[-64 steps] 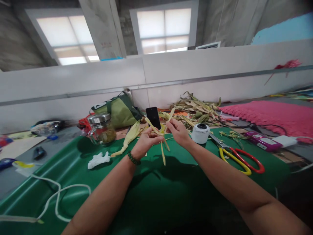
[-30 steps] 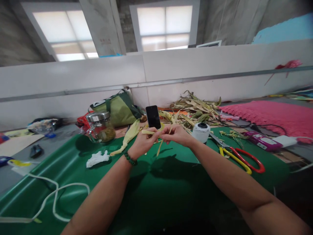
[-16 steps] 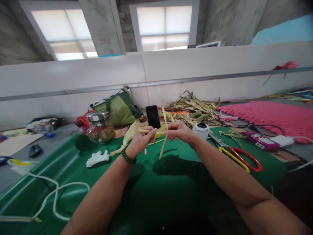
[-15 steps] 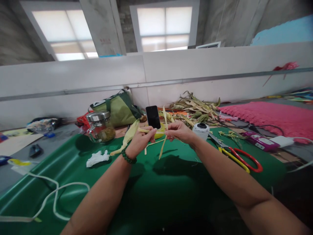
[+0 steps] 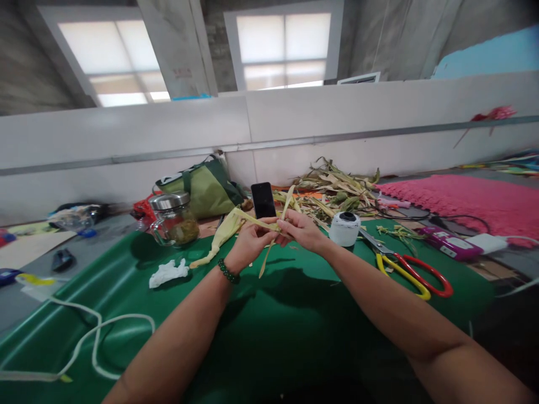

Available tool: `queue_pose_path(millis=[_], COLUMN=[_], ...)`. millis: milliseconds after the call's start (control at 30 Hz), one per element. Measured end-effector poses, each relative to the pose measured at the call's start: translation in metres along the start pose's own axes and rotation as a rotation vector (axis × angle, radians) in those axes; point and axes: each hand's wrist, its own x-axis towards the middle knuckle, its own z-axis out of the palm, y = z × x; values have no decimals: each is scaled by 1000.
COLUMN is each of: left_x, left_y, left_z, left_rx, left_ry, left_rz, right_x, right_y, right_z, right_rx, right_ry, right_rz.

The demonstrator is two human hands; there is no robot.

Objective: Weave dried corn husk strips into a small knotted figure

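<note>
My left hand (image 5: 249,244), with a green bead bracelet at the wrist, is closed on a pale corn husk strip (image 5: 250,217) running up-left from the fingers. My right hand (image 5: 305,231) pinches a second husk strip (image 5: 288,201), which stands up above the fingers; a thin tail hangs below. Both hands meet above the green mat (image 5: 290,331), and the strips cross between the fingertips. How they are joined there is hidden. Left of my left hand lies a larger pale corn husk (image 5: 219,238). A black phone (image 5: 263,200) stands just behind the hands.
To the right are a thread spool (image 5: 345,229), scissors with red and yellow handles (image 5: 415,275) and a purple device (image 5: 450,243). Dry husks (image 5: 337,185) are heaped behind. A glass jar (image 5: 174,219), crumpled white tissue (image 5: 169,273) and green bag (image 5: 206,188) stand left.
My left hand has moved right and up against my right hand, bringing its husk strip across the other one. The right-hand strip now leans more to the right at its top.
</note>
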Motion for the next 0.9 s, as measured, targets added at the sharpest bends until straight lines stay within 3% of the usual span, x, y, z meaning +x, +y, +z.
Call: queue_pose_path(millis=[100,200,367,667,800,900], left_x=[-1,-2,-3,-7,-7,-7], left_y=[1,3,3,11,13,13], left_z=[-2,-1,2,3,4,4], left_rx=[30,-27,-55,-87,-151,-95], left_ry=[-5,-23,-17,-82,-96,-83], left_rz=[-51,-154,-143,-100,-152,-116], right_x=[1,-1,-5,-1,-1,-3], right_y=[1,1,-5,-7,-6,-6], right_z=[0,2,7,5,6,6], right_rx=[-277,-347,-288,60,24,-27], right_ry=[217,293,281,294,338,334], right_rz=[-213,-295,-249,-37,-89,-133])
